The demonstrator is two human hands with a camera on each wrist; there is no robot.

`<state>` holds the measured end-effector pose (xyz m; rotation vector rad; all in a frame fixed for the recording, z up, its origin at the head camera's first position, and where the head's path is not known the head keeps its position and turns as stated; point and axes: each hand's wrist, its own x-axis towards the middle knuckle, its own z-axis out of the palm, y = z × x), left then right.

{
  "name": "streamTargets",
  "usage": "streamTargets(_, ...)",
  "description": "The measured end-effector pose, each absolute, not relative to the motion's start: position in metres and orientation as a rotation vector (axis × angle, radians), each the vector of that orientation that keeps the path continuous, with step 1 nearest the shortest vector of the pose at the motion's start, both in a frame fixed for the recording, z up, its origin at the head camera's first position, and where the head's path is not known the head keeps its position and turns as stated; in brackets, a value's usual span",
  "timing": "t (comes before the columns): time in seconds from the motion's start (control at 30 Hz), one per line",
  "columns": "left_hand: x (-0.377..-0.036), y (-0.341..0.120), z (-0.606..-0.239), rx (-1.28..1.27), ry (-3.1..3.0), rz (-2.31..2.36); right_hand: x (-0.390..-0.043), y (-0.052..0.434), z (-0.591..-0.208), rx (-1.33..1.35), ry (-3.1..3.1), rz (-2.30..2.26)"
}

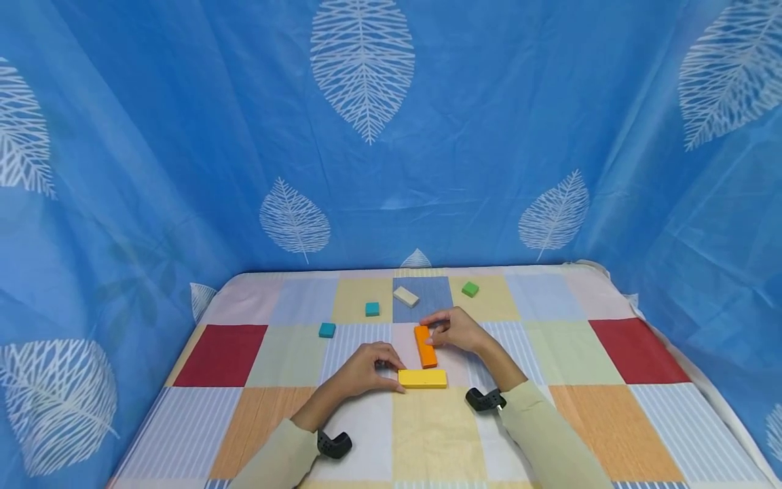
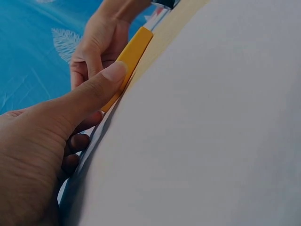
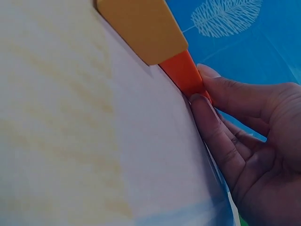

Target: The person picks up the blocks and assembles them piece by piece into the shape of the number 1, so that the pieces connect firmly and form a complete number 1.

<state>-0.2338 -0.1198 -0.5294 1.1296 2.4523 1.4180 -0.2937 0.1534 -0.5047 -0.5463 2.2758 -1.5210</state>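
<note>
On the checked cloth point(image 1: 611, 414), a yellow block point(image 1: 423, 379) is laid flat and crosswise near the middle, and an orange block point(image 1: 425, 346) is laid lengthwise just behind it, its near end meeting the yellow block's far edge. The yellow block's left end is pinched by the left hand point(image 1: 365, 370), thumb at the near edge and fingers curled at the far side. The far end of the orange block is held by the right hand point(image 1: 457, 329), fingers bent round it and a fingertip pressed to its side. Farther back, well apart from the hands, two teal cubes point(image 1: 326, 330) point(image 1: 372, 309), a cream block point(image 1: 406, 296) and a green cube point(image 1: 470, 289) are seen
</note>
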Motion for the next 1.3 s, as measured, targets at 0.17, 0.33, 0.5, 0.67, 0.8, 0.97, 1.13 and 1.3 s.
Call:
streamTargets(0.17,-0.235,-0.121,-0.527,1.136,2.438,1.422,-0.292,0.149,-0.502,-0.511,2.301,-1.512)
streamTargets(0.33,-0.238,-0.122,-0.524,1.117,2.449,1.405,-0.29,0.144,-0.496,-0.509,2.353,-1.482)
streamTargets(0.5,-0.241,-0.123,-0.523,1.113,2.446,1.397,-0.29,0.142,-0.496,-0.517,2.367,-1.474)
streamTargets(0.67,-0.241,-0.124,-0.525,1.126,2.442,1.39,-0.29,0.142,-0.497,-0.539,2.359,-1.474)
streamTargets(0.8,-0.243,-0.124,-0.527,1.128,2.452,1.395,-0.291,0.14,-0.496,-0.528,2.371,-1.467)
streamTargets(0.97,-0.242,-0.124,-0.526,1.117,2.461,1.392,-0.291,0.141,-0.495,-0.555,2.369,-1.479)
streamTargets(1.13,-0.241,-0.123,-0.526,1.111,2.46,1.395,-0.29,0.141,-0.495,-0.567,2.383,-1.469)
streamTargets(1.3,-0.24,-0.122,-0.526,1.102,2.457,1.391,-0.288,0.14,-0.495,-0.542,2.403,-1.437)
